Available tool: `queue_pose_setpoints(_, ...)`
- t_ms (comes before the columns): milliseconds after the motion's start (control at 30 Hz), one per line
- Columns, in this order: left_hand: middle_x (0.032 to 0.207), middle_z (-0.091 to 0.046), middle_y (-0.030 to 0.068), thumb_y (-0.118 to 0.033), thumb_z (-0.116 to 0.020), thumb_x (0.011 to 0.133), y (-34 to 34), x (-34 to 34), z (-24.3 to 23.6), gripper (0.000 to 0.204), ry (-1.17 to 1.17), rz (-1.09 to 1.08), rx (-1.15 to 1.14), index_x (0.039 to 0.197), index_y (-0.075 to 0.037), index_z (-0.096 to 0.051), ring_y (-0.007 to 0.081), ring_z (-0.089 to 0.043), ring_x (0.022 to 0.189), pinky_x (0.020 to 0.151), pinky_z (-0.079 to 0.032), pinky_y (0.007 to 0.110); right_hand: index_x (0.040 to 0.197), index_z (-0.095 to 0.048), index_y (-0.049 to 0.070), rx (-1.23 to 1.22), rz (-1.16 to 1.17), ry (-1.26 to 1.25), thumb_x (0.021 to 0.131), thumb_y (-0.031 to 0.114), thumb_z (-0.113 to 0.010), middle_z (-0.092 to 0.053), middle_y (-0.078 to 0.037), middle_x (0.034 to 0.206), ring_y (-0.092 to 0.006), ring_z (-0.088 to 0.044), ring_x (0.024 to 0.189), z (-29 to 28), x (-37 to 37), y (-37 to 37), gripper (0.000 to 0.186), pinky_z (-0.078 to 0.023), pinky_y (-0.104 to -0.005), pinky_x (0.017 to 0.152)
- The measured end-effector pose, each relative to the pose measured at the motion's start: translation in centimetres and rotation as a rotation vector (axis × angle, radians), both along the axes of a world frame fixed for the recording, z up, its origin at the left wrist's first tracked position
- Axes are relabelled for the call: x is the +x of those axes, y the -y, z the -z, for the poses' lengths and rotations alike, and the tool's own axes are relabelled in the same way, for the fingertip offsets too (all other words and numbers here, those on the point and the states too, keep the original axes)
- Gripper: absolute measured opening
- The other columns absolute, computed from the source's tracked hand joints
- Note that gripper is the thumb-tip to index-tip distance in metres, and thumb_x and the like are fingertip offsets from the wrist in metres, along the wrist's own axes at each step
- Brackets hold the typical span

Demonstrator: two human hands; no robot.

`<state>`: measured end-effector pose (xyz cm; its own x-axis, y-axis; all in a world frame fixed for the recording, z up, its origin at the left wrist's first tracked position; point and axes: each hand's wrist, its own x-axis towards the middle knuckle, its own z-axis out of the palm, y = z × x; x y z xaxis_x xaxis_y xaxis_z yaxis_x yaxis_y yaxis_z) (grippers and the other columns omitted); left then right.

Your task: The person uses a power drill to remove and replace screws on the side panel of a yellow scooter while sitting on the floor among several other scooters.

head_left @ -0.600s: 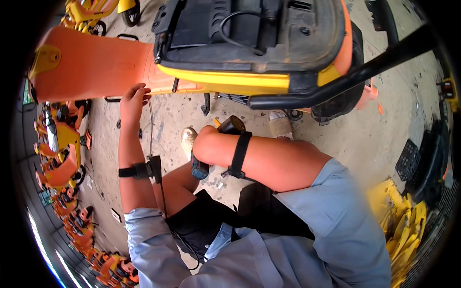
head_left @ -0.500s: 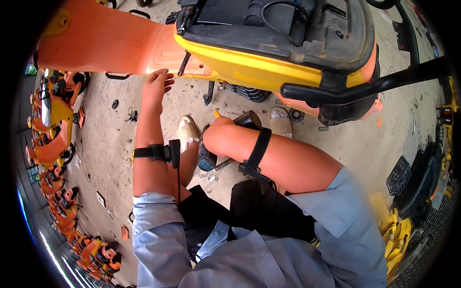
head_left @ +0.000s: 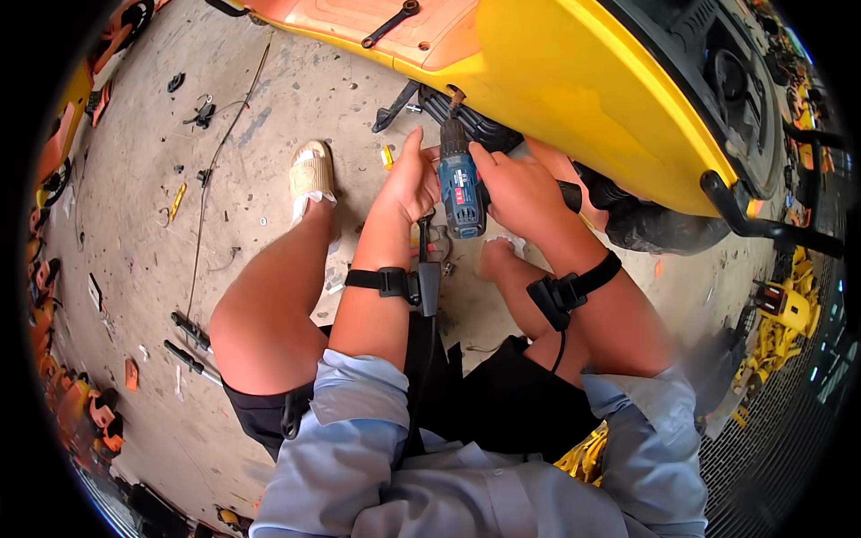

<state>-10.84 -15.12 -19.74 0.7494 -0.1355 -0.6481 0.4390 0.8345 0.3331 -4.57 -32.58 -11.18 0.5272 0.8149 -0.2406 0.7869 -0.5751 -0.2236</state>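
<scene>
My right hand (head_left: 511, 188) grips a blue and black cordless drill (head_left: 463, 195), which points up toward a rusty fitting (head_left: 456, 98) under the yellow body panel (head_left: 574, 99) of a scooter. My left hand (head_left: 413, 179) is beside the drill, thumb raised and fingers loosely curved apart near its side; whether they touch it is unclear. On the orange footboard (head_left: 439, 27) above lies a black wrench (head_left: 387, 27). A black stand (head_left: 395, 108) hangs under the scooter near my hands.
Small parts, a cable (head_left: 224, 143), a yellow-handled tool (head_left: 177, 201) and black rods (head_left: 184, 357) lie on the concrete floor at left. Orange scooters (head_left: 67, 394) line the left rim. Yellow panels (head_left: 789, 305) are piled at right, and a black bar (head_left: 780, 229) juts from the scooter.
My view has turned and come closer to the scooter's side. My right hand has raised the drill to the panel's underside, and my left hand has moved from the footboard edge to beside the drill.
</scene>
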Motion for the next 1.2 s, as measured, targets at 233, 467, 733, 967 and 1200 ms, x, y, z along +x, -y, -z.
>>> queue_pose_setpoints(233, 0.085, -0.067, 0.0077, -0.037, -0.072, 0.095, 1.8, 1.5, -0.6, 0.037, -0.015, -0.138, 0.184, 0.105, -0.002, -0.062, 0.0165, -0.068, 0.066, 0.061, -0.061, 0.033, 0.132, -0.052, 0.003, -0.101, 0.05, 0.069, 0.071, 0.003, -0.076, -0.066, -0.012, 0.1, -0.0312, -0.069, 0.087, 1.1, -0.4, -1.9, 0.066, -0.05, -0.0422, 0.078)
queue_pose_setpoints(467, 0.081, -0.066, 0.0058, -0.027, -0.075, 0.092, 1.9, 3.3, 1.3, 0.03, 0.005, -0.094, 0.158, 0.095, 0.001, -0.064, 0.0125, -0.064, 0.063, 0.057, -0.054, 0.028, 0.099, -0.059, 0.003, -0.192, 0.158, 0.046, 0.068, 0.003, -0.073, -0.066, -0.014, 0.094, -0.0338, -0.069, 0.086, 2.1, 1.0, -2.3, 0.034, -0.049, -0.044, 0.075)
queue_pose_setpoints(733, 0.081, -0.066, 0.0062, -0.027, -0.075, 0.089, 0.4, 4.3, 0.4, 0.031, -0.049, -0.03, 0.163, 0.094, 0.002, -0.065, 0.0132, -0.064, 0.063, 0.058, -0.054, 0.027, 0.09, -0.064, -0.001, -0.294, 0.224, -0.011, 0.072, 0.005, -0.073, -0.065, -0.023, 0.12, -0.0423, -0.066, 0.1, 0.0, 2.1, -4.7, 0.021, -0.053, -0.0496, 0.082)
queue_pose_setpoints(967, 0.077, -0.064, 0.006, -0.022, -0.073, 0.087, 0.9, 5.1, 0.9, 0.029, -0.058, -0.088, 0.144, 0.093, 0.005, -0.065, 0.0144, -0.062, 0.059, 0.053, -0.05, 0.03, 0.087, -0.062, 0.003, -0.249, 0.198, 0.039, 0.069, 0.009, -0.073, -0.07, -0.018, 0.085, -0.0386, -0.07, 0.085, 0.9, 2.7, -3.8, 0.022, -0.054, -0.0465, 0.08)
queue_pose_setpoints(1200, 0.077, -0.064, 0.0058, -0.019, -0.072, 0.086, 0.9, 4.9, 0.8, 0.027, -0.076, -0.126, 0.106, 0.095, 0.005, -0.065, 0.0148, -0.062, 0.059, 0.053, -0.051, 0.032, 0.088, -0.063, 0.002, -0.295, 0.218, 0.004, 0.068, 0.007, -0.072, -0.071, -0.019, 0.087, -0.0404, -0.07, 0.09, 0.8, 2.7, -4.4, 0.022, -0.054, -0.0464, 0.082)
